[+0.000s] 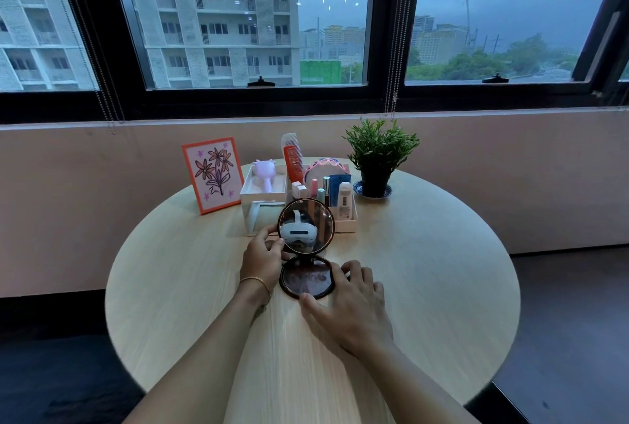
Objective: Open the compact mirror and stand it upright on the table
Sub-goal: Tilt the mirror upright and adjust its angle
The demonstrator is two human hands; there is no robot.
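The round compact mirror (306, 246) with a dark rim is open on the round wooden table (425, 287). Its upper half stands upright and reflects a white headset; its lower half lies flat on the tabletop. My left hand (263, 258), with a thin bracelet at the wrist, pinches the left edge of the upright half. My right hand (350, 308) rests on the table with fingertips and thumb against the right and front rim of the flat half.
Just behind the mirror stands a white organiser box (349, 221) with cosmetics, an orange comb (292, 156) and a lilac brush (267, 173). A framed flower drawing (212, 175) stands back left, a potted plant (377, 154) back right. Wall and windows lie beyond.
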